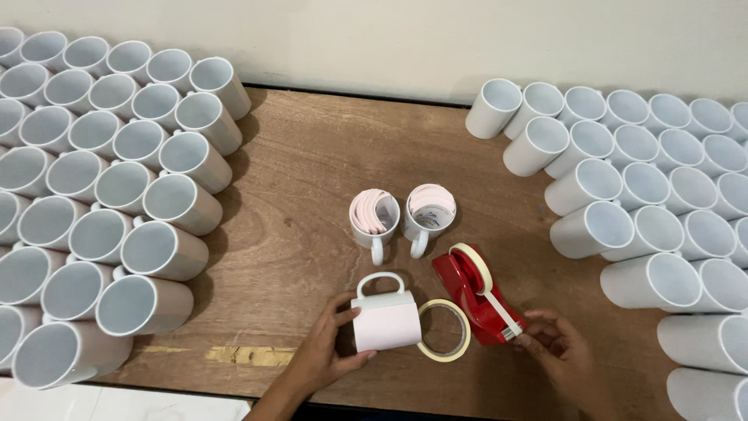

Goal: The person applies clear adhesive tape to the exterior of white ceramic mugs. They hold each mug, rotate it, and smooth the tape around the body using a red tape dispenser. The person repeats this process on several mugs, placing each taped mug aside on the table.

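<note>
Left grip point(331, 347) clasping paper-wrapped mug point(386, 320), right grip point(557, 347) pinching tape dispenser point(477, 295) tip; bare table point(312, 156) beyond.

No packages, signs or screens in view. Nearest to a label: a pale pink sheet point(387, 326) wrapped round the white mug lying near the counter's front edge, plain as far as shows. Rolled pink-white sheets point(373, 210) stand inside two upright mugs at mid-counter; any print is too small to tell.
</note>
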